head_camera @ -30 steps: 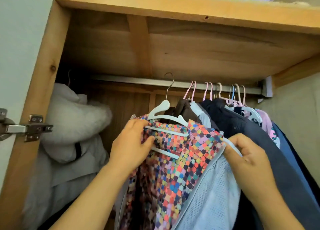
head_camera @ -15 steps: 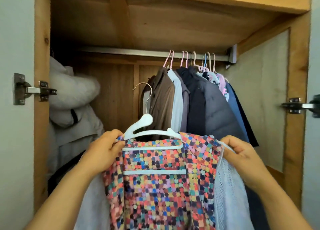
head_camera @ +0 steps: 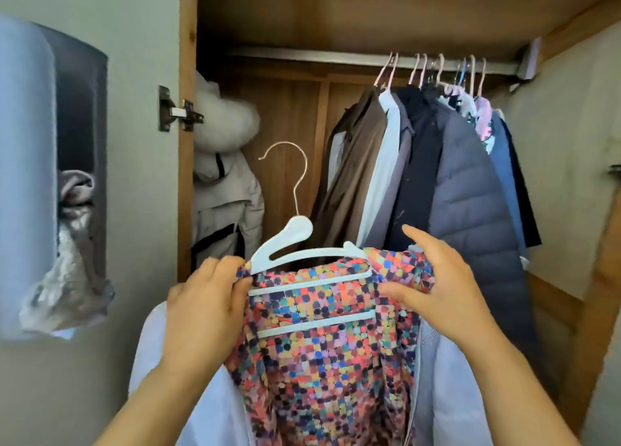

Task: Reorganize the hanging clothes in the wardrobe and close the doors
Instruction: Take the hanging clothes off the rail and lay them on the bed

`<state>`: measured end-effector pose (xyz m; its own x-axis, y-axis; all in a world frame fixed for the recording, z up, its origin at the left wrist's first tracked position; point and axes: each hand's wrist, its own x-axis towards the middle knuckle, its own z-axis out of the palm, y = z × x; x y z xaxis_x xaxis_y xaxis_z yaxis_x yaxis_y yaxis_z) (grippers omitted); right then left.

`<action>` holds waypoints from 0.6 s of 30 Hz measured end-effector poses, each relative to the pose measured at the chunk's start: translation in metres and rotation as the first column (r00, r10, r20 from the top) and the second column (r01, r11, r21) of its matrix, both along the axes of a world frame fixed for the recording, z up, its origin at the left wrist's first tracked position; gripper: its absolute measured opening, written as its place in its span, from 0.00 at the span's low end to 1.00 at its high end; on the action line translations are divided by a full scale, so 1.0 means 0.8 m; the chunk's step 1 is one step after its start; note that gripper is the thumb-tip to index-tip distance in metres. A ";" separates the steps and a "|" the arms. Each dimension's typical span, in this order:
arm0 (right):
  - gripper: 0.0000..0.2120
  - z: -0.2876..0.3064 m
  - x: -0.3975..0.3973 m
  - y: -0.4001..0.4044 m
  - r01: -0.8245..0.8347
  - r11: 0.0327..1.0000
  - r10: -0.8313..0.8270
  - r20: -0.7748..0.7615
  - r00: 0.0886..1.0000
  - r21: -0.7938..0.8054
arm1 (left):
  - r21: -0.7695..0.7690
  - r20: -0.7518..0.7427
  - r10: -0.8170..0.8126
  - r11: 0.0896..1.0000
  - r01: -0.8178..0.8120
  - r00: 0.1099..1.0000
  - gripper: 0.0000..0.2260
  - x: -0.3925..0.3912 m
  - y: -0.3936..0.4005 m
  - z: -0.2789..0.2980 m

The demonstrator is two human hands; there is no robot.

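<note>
Wardrobe [head_camera: 188, 25]: open, wooden frame.
Rail [head_camera: 336, 57]: spans the top; dark coats [head_camera: 470, 183] hang bunched at its right end, a pale padded jacket [head_camera: 228, 190] at the far left.
Multicoloured garment [head_camera: 322, 361]: on a white hanger [head_camera: 295, 244], off the rail, held in front of the wardrobe.
Left hand [head_camera: 208, 308]: pinches the garment's left shoulder.
Right hand [head_camera: 437, 284]: grips the right shoulder, forefinger extended.

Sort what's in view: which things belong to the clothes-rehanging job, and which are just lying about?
Job:
- multicoloured garment on the white hanger, gripped by left hand and right hand
- rail
- hung clothes
- white padded coat

Lying about:
- door hinge
- grey wall pocket stuffed with cloth
</note>
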<state>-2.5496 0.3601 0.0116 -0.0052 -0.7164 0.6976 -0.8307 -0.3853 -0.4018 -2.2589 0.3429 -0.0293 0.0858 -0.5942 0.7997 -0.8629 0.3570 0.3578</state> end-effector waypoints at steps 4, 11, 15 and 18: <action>0.26 -0.017 0.032 -0.005 -0.060 0.992 0.048 -0.110 0.993 -0.108 | 0.051 -0.019 0.125 0.991 -0.124 0.992 0.04 0.012 0.056 -0.021; 0.23 -0.052 0.084 0.006 -0.332 0.941 0.328 -0.068 0.942 -0.067 | 0.046 0.032 0.410 0.910 -0.411 0.912 0.02 0.032 0.183 -0.051; 0.29 -0.078 0.138 0.025 -0.473 0.881 0.473 -0.060 0.879 0.012 | 0.132 0.058 0.545 0.827 -0.547 0.837 0.03 0.055 0.261 -0.065; 0.34 -0.095 0.187 0.049 -0.574 0.816 0.578 -0.070 0.813 0.068 | 0.233 0.006 0.586 0.787 -0.571 0.810 0.07 0.080 0.316 -0.074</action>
